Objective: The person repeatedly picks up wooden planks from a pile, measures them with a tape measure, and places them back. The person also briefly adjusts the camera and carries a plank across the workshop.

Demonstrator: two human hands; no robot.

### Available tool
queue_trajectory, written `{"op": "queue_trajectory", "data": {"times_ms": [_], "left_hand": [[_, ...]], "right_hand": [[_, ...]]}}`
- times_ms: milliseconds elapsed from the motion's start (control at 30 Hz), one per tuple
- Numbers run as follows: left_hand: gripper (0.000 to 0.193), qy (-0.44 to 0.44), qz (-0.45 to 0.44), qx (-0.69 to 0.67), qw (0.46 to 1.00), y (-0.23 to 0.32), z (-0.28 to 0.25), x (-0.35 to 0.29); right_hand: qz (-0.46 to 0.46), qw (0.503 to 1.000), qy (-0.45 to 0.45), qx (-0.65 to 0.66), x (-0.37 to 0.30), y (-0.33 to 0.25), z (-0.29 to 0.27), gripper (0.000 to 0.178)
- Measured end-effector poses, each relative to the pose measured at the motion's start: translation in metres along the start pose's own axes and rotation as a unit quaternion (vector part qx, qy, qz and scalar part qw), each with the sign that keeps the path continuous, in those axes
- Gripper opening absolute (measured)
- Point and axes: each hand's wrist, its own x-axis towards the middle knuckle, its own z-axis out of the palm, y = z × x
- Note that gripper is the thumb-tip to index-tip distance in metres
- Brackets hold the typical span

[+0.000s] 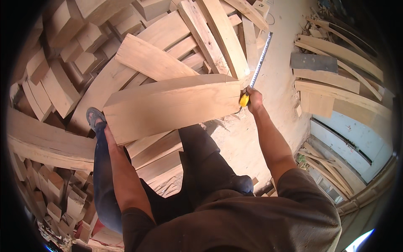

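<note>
My right hand (254, 101) is closed around a yellow tape measure (244, 99) beside the right end of a thick wooden board (172, 107). From the case, the pale blade (261, 59) sticks out past the board toward the far side, its tip free over the floor. The board lies crosswise in front of me, with one broad face toward me and a slightly curved far edge. My left forearm (121, 168) reaches down to the board's left end. The left hand is hidden there by the board and its fingers do not show.
Stacked timber blocks (63, 84) fill the left side. More boards (155, 59) lie crossed beyond the held-out tape and under the large one. Curved planks (340, 52) and a dark grey piece (314, 62) are piled at the right, near a light blue panel (344, 138).
</note>
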Motion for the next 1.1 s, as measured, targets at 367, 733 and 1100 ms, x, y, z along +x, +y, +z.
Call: {"op": "queue_trajectory", "data": {"times_ms": [367, 733, 1100], "left_hand": [[0.04, 0.019, 0.013, 0.059, 0.998, -0.009, -0.029, 0.027], [0.051, -0.015, 0.122, 0.177, 0.976, -0.036, -0.005, -0.087], [0.049, -0.035, 0.117, 0.048, 0.991, -0.099, 0.062, -0.294]], "right_hand": [[0.148, 0.978, -0.138, 0.058, 0.087, 0.02, 0.031, 0.035], [0.099, 0.967, -0.228, -0.049, 0.015, 0.01, -0.053, 0.045], [0.141, 0.916, -0.266, -0.266, -0.121, -0.109, -0.079, 0.045]]}}
